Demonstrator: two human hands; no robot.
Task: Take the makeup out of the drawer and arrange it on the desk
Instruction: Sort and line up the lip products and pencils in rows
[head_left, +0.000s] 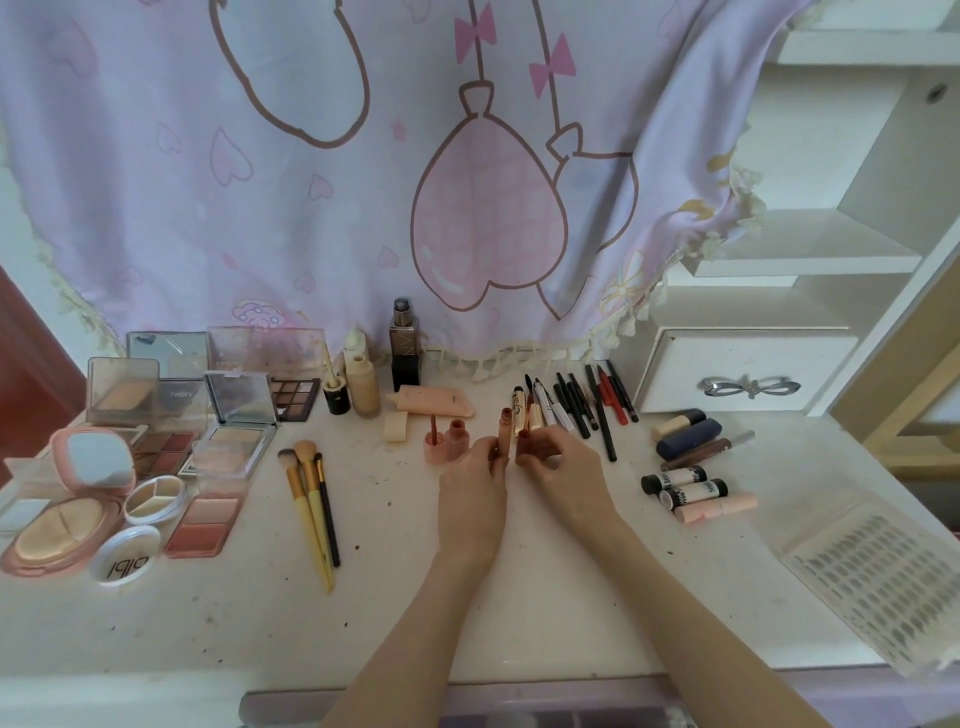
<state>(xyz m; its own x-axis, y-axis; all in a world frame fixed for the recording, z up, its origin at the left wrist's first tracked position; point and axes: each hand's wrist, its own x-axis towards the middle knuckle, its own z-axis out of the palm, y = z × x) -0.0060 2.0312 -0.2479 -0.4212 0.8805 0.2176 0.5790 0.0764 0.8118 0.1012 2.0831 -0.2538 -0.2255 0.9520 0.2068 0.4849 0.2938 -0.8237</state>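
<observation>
- Left hand (475, 470) pinches a lip gloss tube (504, 434), upright, centre frame.
- Right hand (563, 462) grips a second, darker tube (530, 448) just beside it.
- Nearest gaps: pink tubes (445, 440) to the left, pencils (587, 405) upper right.
- Bare desk (467, 613) toward the lower frame; drawer edge (395, 701) at the bottom.

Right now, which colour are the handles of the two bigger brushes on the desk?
Yellow. The two bigger brushes lie beside a thinner black-handled brush; head view shows them.
</observation>
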